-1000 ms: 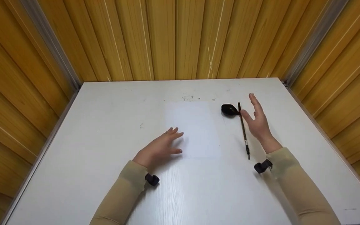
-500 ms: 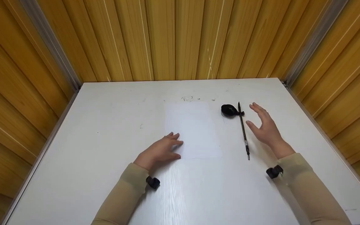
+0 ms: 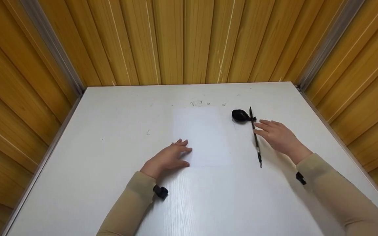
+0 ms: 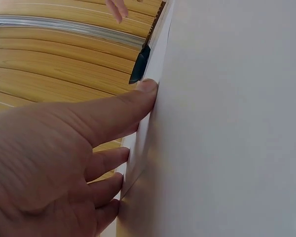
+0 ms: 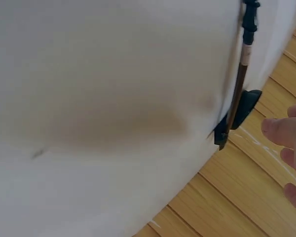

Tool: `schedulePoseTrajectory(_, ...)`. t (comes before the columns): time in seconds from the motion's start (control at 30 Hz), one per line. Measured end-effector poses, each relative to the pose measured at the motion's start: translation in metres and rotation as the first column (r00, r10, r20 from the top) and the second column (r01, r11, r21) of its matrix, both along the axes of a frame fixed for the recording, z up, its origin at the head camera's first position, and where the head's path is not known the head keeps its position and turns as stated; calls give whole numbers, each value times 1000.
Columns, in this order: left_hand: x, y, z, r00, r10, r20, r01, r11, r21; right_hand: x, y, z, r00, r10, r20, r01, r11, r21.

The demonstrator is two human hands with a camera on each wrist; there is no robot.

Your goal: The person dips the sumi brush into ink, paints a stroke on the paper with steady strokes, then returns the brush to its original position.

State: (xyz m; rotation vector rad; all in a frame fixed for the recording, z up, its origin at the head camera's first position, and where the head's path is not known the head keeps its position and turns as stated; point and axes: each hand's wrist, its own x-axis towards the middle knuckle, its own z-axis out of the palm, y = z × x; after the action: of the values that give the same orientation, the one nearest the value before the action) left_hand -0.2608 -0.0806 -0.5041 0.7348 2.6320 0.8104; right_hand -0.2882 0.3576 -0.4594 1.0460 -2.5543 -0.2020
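My left hand rests with spread fingers on the lower left edge of a blank white paper sheet. In the left wrist view its thumb and fingertips lie along the sheet. My right hand hovers with loosely bent fingers over the shaft of a calligraphy brush. In the right wrist view the fingers stand apart from the brush, holding nothing. The brush's tip end lies across the narrow neck of a small black rounded dish, its hanging loop pointing toward me.
A white table carries everything, with small dark marks beyond the sheet. Wood-look panels wall in the back and both sides, joined by grey metal strips at the corners.
My left hand has lowered onto the sheet's edge. The right hand has drawn back toward me, then turned inward so its fingers come over the brush shaft. Brush and dish stay put.
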Motion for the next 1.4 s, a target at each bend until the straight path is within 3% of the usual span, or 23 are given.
schedulePoseTrajectory(0.1,0,0,0,1000,1,-2,-1,1000,2,0,1,-1,1000,-5,27,0,988,156)
schedulePoseTrajectory(0.2,1,-1,0,1000,-2,-8,2,1000,0,-1,3,-7,1000,2,30,-9,970,243)
schedulePoseTrajectory(0.47,0,0,-1,1000,-3,-18,3,1000,-5,-6,7,-24,995,93,-24,-82,952,296)
schedulePoseTrajectory(0.67,1,1,0,1000,14,-6,-14,1000,-8,-8,6,-29,990,122,-66,-92,936,341)
schedulePoseTrajectory(0.9,0,2,-2,1000,27,4,-27,1000,-11,-13,9,-34,975,183,-125,-136,940,312)
schedulePoseTrajectory(1.17,1,0,1,1000,13,15,-13,1000,8,-21,16,-36,913,316,-258,-272,943,190)
schedulePoseTrajectory(1.4,2,-2,4,999,9,31,-10,1000,10,-27,15,-21,898,304,-317,-301,952,59)
